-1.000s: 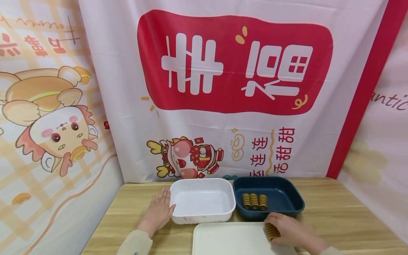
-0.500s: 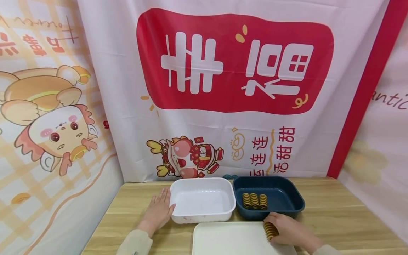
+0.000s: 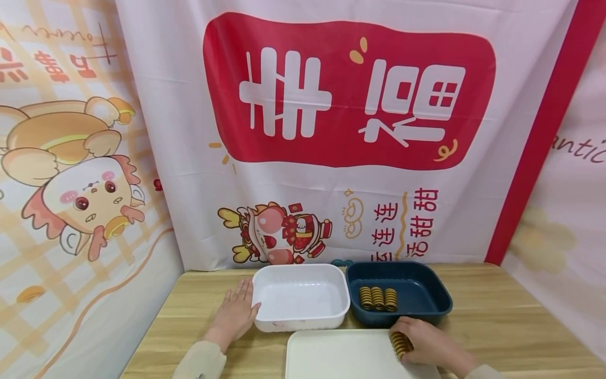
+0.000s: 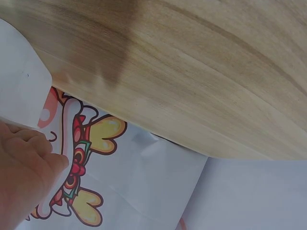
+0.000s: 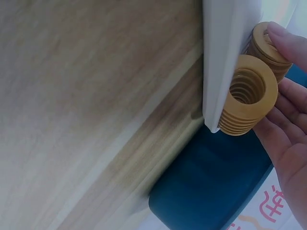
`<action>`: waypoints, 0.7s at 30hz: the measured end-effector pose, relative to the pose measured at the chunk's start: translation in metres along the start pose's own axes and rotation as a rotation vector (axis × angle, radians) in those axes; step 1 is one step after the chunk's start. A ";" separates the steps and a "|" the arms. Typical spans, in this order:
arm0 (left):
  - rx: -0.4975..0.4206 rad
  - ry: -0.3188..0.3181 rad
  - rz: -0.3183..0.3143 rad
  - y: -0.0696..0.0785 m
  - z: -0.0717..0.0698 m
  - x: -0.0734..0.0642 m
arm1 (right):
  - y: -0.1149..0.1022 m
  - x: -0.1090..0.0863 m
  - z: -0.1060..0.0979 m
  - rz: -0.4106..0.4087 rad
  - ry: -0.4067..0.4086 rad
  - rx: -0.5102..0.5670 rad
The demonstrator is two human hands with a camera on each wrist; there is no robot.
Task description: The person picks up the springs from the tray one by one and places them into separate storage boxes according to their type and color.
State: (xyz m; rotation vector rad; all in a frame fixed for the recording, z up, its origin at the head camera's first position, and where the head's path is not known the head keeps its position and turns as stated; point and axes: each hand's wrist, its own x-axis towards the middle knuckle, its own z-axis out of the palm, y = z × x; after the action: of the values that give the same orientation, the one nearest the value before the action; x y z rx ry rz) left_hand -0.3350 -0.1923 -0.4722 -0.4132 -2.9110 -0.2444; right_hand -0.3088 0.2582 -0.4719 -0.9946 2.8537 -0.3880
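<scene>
In the head view my right hand (image 3: 428,343) grips a yellow-brown coil spring (image 3: 401,345) at the right side of a cream tray (image 3: 341,358). Two springs show in the right wrist view: a nearer coil (image 5: 249,96) at the tray's edge and a farther coil (image 5: 269,50) whose end my thumb (image 5: 290,45) touches. Whether the fingers grip both is unclear. My left hand (image 3: 234,311) rests with extended fingers against the left side of a white basin (image 3: 303,325). Several more springs (image 3: 377,299) lie in a row inside the dark blue basin (image 3: 402,318).
The two basins stand side by side at the back of the wooden table (image 3: 492,316), behind the tray. A printed cloth (image 3: 189,221) hangs directly behind the table, and patterned cloths cover both sides.
My right hand has shifted slightly left over the tray with the spring in its grip. The left hand, both basins and the row of springs have stayed in place.
</scene>
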 end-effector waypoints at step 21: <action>0.004 -0.004 0.004 -0.002 0.003 0.001 | -0.001 0.002 0.000 -0.011 0.011 0.021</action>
State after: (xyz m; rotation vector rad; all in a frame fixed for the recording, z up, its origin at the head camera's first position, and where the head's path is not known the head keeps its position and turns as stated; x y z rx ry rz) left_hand -0.3368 -0.1930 -0.4754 -0.4193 -2.9137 -0.2375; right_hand -0.3097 0.2564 -0.4713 -1.0080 2.8485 -0.4252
